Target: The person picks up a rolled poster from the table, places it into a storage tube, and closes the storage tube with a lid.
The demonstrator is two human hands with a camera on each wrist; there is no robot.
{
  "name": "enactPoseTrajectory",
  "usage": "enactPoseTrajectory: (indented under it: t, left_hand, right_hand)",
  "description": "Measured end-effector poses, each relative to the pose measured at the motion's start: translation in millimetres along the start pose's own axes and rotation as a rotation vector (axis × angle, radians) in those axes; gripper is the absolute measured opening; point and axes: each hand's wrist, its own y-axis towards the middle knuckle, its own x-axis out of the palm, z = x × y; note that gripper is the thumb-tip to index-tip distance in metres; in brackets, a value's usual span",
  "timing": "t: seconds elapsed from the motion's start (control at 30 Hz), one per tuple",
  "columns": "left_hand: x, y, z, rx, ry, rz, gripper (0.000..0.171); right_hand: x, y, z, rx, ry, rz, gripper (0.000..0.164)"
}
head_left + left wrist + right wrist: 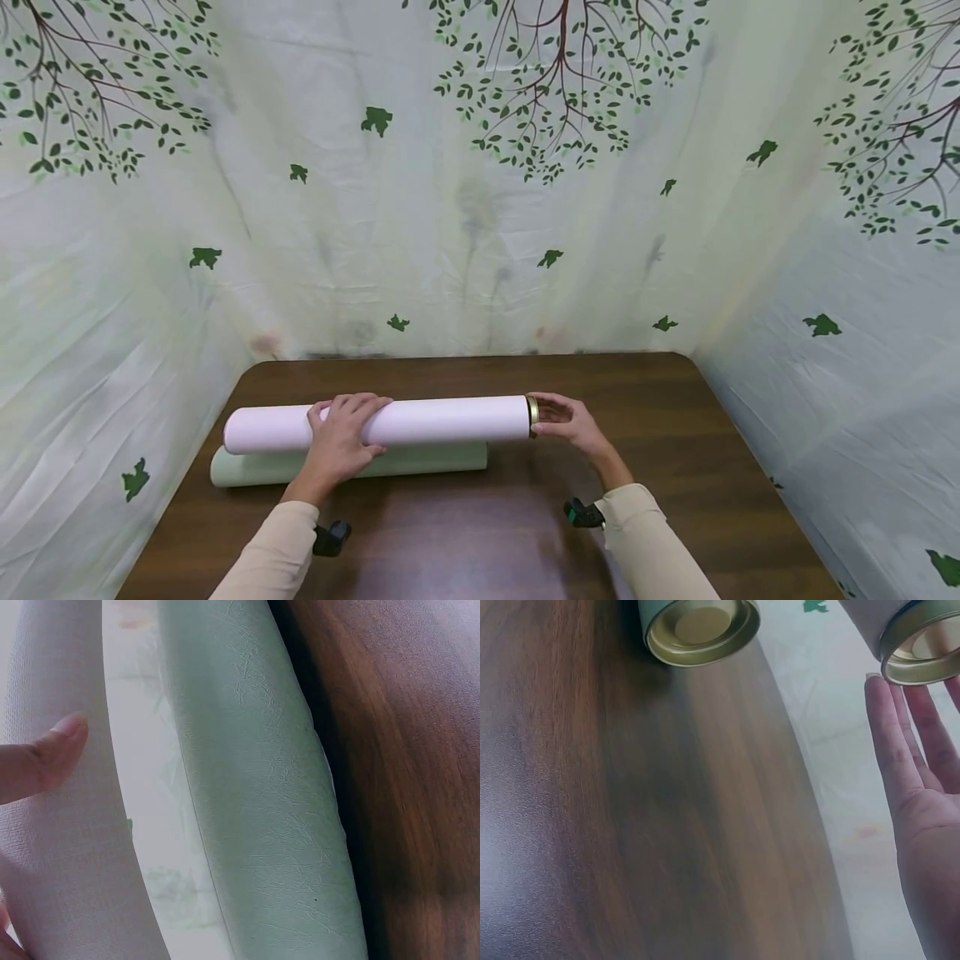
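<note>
A long pinkish-white tube (457, 420) with a gold metal rim (532, 414) at its right end lies crosswise in my left hand (342, 442), which holds it from above. In the left wrist view, the thumb (52, 756) lies along this textured tube. At the right end, my right hand (567, 423) touches the rim with straight fingertips; the palm is free of the tube. Just in front and lower, a pale green tube (420, 460) rests on the table. Its creased surface (255, 780) fills much of the left wrist view, and its gold metal end (703, 630) shows in the right wrist view.
The brown wooden table (675, 450) has rounded far corners. White cloth walls (465, 242) printed with leaves and branches stand close behind it and along both sides. A small black device (332, 538) sits at each wrist.
</note>
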Motion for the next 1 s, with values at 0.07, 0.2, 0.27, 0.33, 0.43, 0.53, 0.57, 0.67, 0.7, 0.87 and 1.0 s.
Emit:
enactPoseTrajectory:
  t: [0.07, 0.2, 0.27, 0.33, 0.43, 0.53, 0.57, 0.67, 0.7, 0.87, 1.0]
  left_hand:
    - [0.1, -0.1, 0.0, -0.004, 0.005, -0.004, 0.072]
    - [0.2, 0.0, -0.1, 0.006, 0.010, 0.009, 0.072]
    - [0.4, 0.1, -0.4, 0.017, 0.011, 0.021, 0.073]
    - [0.0, 0.3, 0.1, 0.027, 0.009, 0.031, 0.073]
    - [-0.3, 0.7, 0.1, 0.029, 0.006, 0.028, 0.073]
    - [-1.1, 1.3, 0.7, 0.032, 0.010, 0.024, 0.072]
    - [-1.7, 1.5, 1.0, 0.034, 0.007, 0.025, 0.072]
    - [-2.8, 3.1, 2.7, 0.037, 0.010, 0.024, 0.072]
    - [-3.1, 3.8, 3.5, 0.039, 0.015, 0.018, 0.072]
    - [-3.5, 7.0, 7.6, 0.062, 0.039, -0.028, 0.072]
    - [-4.7, 6.1, 5.4, 0.081, 0.072, -0.039, 0.075]
  right_hand:
    - [1.8, -1.4, -1.0, 0.001, 0.012, -0.001, 0.060]
    - [3.4, -2.3, -0.7, -0.015, 0.029, -0.008, 0.059]
    - [3.7, -2.0, 0.7, -0.029, 0.032, -0.014, 0.058]
    - [4.1, -1.5, 2.2, -0.035, 0.040, -0.018, 0.058]
    - [4.3, -1.1, 3.2, -0.041, 0.055, -0.023, 0.060]
    - [4.6, -0.7, 3.2, -0.047, 0.068, -0.022, 0.061]
    - [4.7, -0.3, 3.3, -0.053, 0.069, -0.022, 0.062]
    - [3.7, 0.6, 3.5, -0.065, 0.057, -0.032, 0.061]
    - [2.8, 0.6, 3.5, -0.066, 0.051, -0.036, 0.060]
    - [-2.7, -1.5, 3.9, -0.073, 0.036, -0.028, 0.060]
    - [-0.9, 0.2, 4.1, -0.109, 0.045, -0.025, 0.059]
